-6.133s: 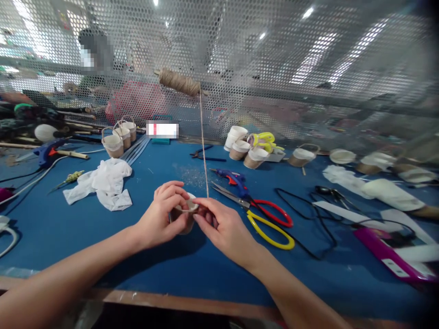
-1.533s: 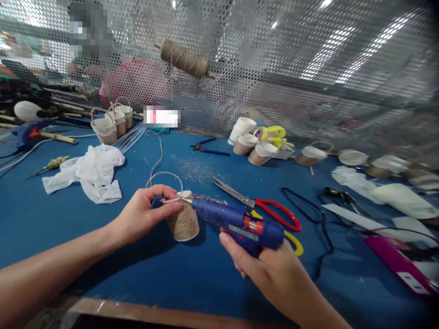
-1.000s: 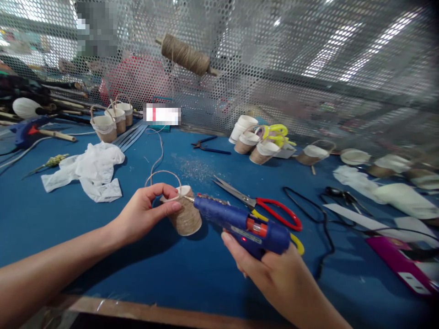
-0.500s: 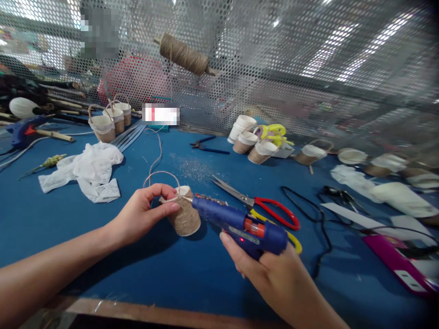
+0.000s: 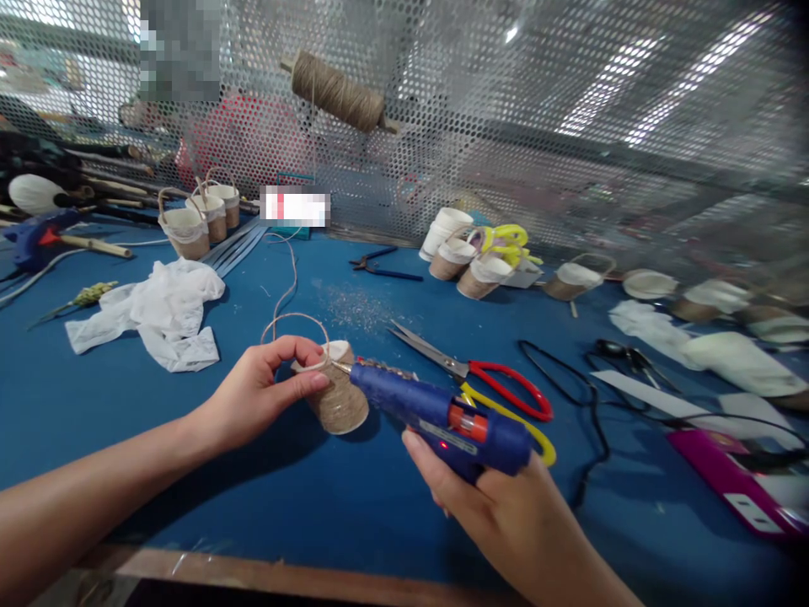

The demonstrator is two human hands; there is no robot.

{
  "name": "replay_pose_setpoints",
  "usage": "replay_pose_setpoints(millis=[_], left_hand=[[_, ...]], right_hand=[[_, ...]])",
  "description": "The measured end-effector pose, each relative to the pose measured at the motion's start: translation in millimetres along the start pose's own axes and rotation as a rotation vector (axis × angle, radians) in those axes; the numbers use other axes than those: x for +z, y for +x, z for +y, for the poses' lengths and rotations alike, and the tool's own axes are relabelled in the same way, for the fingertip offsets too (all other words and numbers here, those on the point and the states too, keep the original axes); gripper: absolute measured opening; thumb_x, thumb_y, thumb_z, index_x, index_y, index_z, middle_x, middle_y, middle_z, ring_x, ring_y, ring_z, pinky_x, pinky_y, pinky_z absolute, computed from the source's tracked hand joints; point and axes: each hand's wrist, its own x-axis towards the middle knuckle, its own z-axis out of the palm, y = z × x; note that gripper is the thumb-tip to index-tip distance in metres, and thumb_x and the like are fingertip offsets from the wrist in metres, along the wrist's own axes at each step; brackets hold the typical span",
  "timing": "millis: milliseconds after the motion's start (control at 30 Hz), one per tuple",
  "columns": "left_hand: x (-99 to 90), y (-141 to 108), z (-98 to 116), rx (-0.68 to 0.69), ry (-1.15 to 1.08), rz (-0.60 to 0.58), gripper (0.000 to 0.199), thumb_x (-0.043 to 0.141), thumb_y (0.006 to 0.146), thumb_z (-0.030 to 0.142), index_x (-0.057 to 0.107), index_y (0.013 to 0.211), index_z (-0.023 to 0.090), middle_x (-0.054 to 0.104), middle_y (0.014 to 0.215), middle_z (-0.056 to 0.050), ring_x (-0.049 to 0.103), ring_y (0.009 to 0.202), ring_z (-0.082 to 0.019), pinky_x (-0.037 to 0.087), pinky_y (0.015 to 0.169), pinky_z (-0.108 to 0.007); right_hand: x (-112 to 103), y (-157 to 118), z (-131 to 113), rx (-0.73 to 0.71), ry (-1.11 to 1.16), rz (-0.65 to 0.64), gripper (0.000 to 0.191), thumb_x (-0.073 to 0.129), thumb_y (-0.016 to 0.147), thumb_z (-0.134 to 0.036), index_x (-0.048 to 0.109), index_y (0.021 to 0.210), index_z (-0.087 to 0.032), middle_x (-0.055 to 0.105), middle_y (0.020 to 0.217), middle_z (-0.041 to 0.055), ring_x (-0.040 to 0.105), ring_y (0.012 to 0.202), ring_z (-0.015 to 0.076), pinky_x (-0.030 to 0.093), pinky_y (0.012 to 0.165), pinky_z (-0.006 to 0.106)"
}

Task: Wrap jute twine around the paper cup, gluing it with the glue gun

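Pinched at its rim by my left hand [image 5: 269, 392] is a small twine-wrapped cup [image 5: 341, 406], tilted over the table. A thin cord [image 5: 292, 287] loops up from those fingers and trails away toward the back. My right hand [image 5: 499, 514] is closed round the handle of a blue hot glue gun [image 5: 410, 396], its red light lit. The metal nozzle points left at the cord and the cup's rim, close to my left fingertips; whether it touches is hard to tell. Scissors [image 5: 455, 367] with red and yellow handles lie open behind the glue gun, partly hidden by it.
Crumpled white cloth [image 5: 168, 312] lies left, before several handled cups [image 5: 186, 234]. Another glue gun [image 5: 34, 244] rests far left. Pliers [image 5: 385, 265] and more cups [image 5: 484, 276] are behind. A black cable [image 5: 597, 421] and magenta power strip [image 5: 726, 480] occupy the right.
The view has shifted very slightly. Both hands keep the same grip, and the nozzle stays beside the cup's rim and cord.
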Motion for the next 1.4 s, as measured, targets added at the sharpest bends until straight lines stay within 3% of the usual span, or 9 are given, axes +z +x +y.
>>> replay_pose_setpoints(millis=[167, 467, 633, 767, 1133, 1400], left_hand=[[-0.7, -0.8, -0.4, 0.017, 0.025, -0.005, 0.012, 0.061, 0.072, 0.026, 0.055, 0.069, 0.016, 0.064, 0.087, -0.006, 0.057, 0.089, -0.018, 0.044, 0.078, -0.029], [-0.4, 0.1, 0.8, 0.019, 0.045, -0.014, 0.012, 0.06, 0.072, 0.026, 0.054, 0.069, 0.016, 0.063, 0.088, -0.006, 0.057, 0.087, -0.018, 0.045, 0.077, -0.029], [-1.4, 0.6, -0.5, 0.033, 0.046, -0.017, 0.011, 0.06, 0.072, 0.025, 0.054, 0.07, 0.015, 0.062, 0.09, -0.006, 0.056, 0.087, -0.017, 0.044, 0.081, -0.029], [-2.4, 0.3, -2.2, 0.036, 0.047, -0.024, 0.011, 0.06, 0.072, 0.024, 0.053, 0.069, 0.015, 0.061, 0.09, -0.006, 0.056, 0.088, -0.017, 0.043, 0.082, -0.03], [-2.7, 0.2, 0.1, 0.039, 0.054, -0.034, 0.011, 0.06, 0.072, 0.024, 0.053, 0.069, 0.016, 0.061, 0.09, -0.006, 0.056, 0.089, -0.017, 0.042, 0.085, -0.031], [-5.3, -0.8, -2.5, 0.043, 0.059, -0.044, 0.012, 0.06, 0.073, 0.024, 0.053, 0.069, 0.016, 0.061, 0.093, -0.006, 0.055, 0.091, -0.018, 0.041, 0.086, -0.032]], right_hand=[[-0.1, -0.5, 0.0, -0.046, -0.028, 0.085, 0.033, 0.049, 0.081, -0.03, 0.048, 0.048, -0.024, 0.053, 0.042, -0.0019, 0.06, 0.049, 0.0151, 0.048, 0.044, 0.021], [3.1, -5.3, 7.7, -0.09, -0.104, 0.085, 0.032, 0.051, 0.081, -0.031, 0.053, 0.05, -0.023, 0.049, 0.037, -0.0028, 0.058, 0.044, 0.0156, 0.048, 0.042, 0.022], [4.7, -5.6, 16.6, -0.094, -0.116, 0.164, 0.037, 0.052, 0.081, -0.035, 0.046, 0.046, -0.025, 0.046, 0.035, -0.0032, 0.061, 0.05, 0.0169, 0.051, 0.049, 0.024], [1.0, -5.3, 18.7, -0.066, -0.172, 0.152, 0.039, 0.052, 0.081, -0.036, 0.044, 0.045, -0.025, 0.048, 0.037, -0.0022, 0.062, 0.053, 0.018, 0.052, 0.053, 0.027], [5.5, -6.7, 16.4, -0.104, -0.126, 0.179, 0.025, 0.052, 0.081, -0.034, 0.056, 0.058, -0.024, 0.049, 0.037, -0.0045, 0.058, 0.044, 0.0154, 0.048, 0.043, 0.024], [1.1, -3.5, 21.7, -0.077, -0.212, 0.187, 0.037, 0.051, 0.08, -0.035, 0.043, 0.045, -0.025, 0.049, 0.038, -0.0011, 0.064, 0.058, 0.0196, 0.052, 0.051, 0.027]])
